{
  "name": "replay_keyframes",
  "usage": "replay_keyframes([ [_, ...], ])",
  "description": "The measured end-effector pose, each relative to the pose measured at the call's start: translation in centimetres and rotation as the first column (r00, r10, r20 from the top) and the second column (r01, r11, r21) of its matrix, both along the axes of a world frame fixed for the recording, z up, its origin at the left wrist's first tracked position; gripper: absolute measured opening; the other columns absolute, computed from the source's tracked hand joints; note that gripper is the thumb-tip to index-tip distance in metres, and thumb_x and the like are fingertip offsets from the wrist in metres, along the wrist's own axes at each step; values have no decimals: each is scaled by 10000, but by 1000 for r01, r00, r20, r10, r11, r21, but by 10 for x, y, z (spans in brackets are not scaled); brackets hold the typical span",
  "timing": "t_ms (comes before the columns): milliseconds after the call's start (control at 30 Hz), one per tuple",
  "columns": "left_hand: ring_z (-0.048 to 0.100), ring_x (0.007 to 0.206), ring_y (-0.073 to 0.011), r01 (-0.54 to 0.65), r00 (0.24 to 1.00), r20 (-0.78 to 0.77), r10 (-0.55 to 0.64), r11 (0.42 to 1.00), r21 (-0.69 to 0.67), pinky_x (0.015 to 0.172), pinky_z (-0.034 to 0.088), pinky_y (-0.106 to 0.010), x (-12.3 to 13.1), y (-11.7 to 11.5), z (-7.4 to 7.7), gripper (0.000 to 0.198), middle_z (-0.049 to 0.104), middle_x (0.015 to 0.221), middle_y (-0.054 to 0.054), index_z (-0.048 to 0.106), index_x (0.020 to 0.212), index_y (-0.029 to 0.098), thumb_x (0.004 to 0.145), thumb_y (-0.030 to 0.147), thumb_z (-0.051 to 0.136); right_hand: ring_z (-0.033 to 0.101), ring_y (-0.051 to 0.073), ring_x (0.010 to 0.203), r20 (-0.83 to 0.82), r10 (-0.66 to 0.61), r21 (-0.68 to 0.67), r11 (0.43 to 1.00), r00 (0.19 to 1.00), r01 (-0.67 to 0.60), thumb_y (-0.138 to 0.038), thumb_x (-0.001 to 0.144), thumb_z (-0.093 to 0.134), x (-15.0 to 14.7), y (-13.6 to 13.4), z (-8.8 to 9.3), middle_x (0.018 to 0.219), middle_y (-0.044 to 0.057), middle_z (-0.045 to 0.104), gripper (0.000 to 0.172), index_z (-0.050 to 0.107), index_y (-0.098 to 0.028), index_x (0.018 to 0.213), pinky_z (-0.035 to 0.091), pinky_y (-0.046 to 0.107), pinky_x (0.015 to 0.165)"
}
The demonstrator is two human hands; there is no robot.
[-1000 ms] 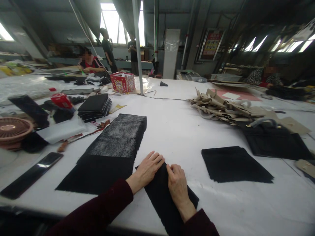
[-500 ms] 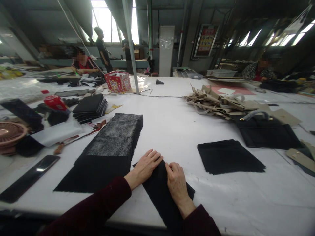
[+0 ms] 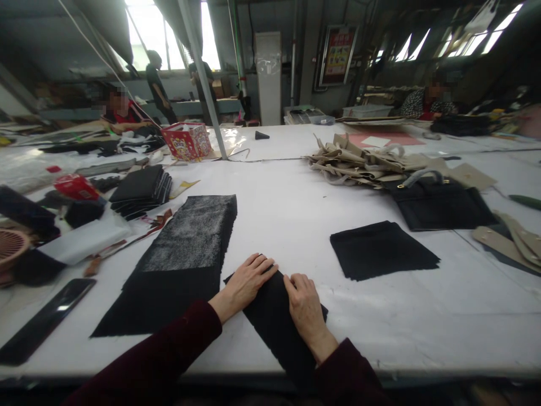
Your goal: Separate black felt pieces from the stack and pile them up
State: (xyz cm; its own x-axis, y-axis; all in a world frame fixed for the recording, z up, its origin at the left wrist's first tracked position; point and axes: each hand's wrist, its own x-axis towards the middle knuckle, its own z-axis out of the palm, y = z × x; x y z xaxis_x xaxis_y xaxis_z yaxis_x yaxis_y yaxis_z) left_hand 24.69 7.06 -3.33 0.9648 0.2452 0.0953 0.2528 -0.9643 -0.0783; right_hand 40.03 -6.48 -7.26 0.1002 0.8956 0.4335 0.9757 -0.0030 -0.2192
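Observation:
A piece of black fabric (image 3: 270, 324) lies folded in front of me, its lower end reaching over the table's front edge. My left hand (image 3: 247, 283) rests on its upper end, fingers stretched out and pressing down. On the fabric's right edge, my right hand (image 3: 305, 309) is closed, thumb and curled fingers gripping the cloth. Left of my hands is a long stack of black fabric (image 3: 169, 301) with a grey speckled upper part. To the right sits another black fabric stack (image 3: 380, 251), apart from both hands.
A dark phone (image 3: 46, 318) lies at the left, near a pink fan (image 3: 12, 248). Tan strips (image 3: 355, 160) are heaped at the back right beside a black bag (image 3: 439, 206). A red patterned box (image 3: 186, 142) stands near a pole (image 3: 207, 84). Other people are farther back.
The camera has turned slightly right, so the surroundings sit farther left in view. Both hands keep nearly the same hold on the black fabric.

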Motion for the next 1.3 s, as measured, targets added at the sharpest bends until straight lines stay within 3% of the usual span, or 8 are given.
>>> replay_keyframes([
  [133,449,1224,-227,35,999,-31,-35,999,6,1142,243,-379,3,-1,0,508,556,1248,-85,422,1409,142,905,110,480,464,225,866,1,2,-4,1000,1000,-2,-83,937,487,3,-6,-2,920,75,541,263,604,-131,1168,381,352,789],
  [300,469,1191,-220,24,999,-38,-24,1000,7,1123,258,-376,3,-7,3,551,548,1231,-63,398,1434,222,904,103,488,472,223,869,-7,-2,13,1000,1000,2,-75,944,459,5,-12,-2,914,74,543,258,610,-138,1144,385,353,789],
  [467,450,1221,-226,37,999,-30,-36,999,16,1129,242,-399,4,-9,7,497,535,1262,-75,431,1408,220,922,126,476,476,225,878,-7,19,20,1000,1000,-19,-67,938,455,8,-18,-3,928,78,548,282,604,-137,1168,391,354,782],
  [667,485,1159,-228,82,996,-40,-81,997,10,1069,321,-388,9,-12,8,462,574,1194,-98,428,1398,163,936,137,447,477,230,878,-14,48,27,998,999,-48,-52,934,443,13,-27,-4,925,82,544,309,596,-120,1193,397,362,779],
  [833,517,1065,-219,89,996,-22,-89,996,-3,1049,351,-387,10,-19,10,509,570,1151,-81,410,1417,224,922,117,459,484,233,880,-10,62,49,997,998,-62,-47,932,429,18,-35,-5,929,89,543,322,588,-115,1204,412,368,778],
  [1100,487,1157,-221,106,994,-32,-107,994,-39,1074,334,-372,13,-26,11,472,570,1203,-86,409,1412,165,943,123,426,489,239,886,-12,60,47,997,998,-59,-28,923,412,24,-48,-6,942,93,539,350,570,-115,1224,420,374,778],
  [1300,509,1142,-219,106,993,-53,-108,993,-44,1077,338,-392,17,-32,11,547,557,1202,-73,366,1450,244,928,114,460,479,234,869,-2,54,75,996,999,-53,-30,929,402,26,-52,-5,925,91,535,330,585,-102,1195,414,371,772],
])
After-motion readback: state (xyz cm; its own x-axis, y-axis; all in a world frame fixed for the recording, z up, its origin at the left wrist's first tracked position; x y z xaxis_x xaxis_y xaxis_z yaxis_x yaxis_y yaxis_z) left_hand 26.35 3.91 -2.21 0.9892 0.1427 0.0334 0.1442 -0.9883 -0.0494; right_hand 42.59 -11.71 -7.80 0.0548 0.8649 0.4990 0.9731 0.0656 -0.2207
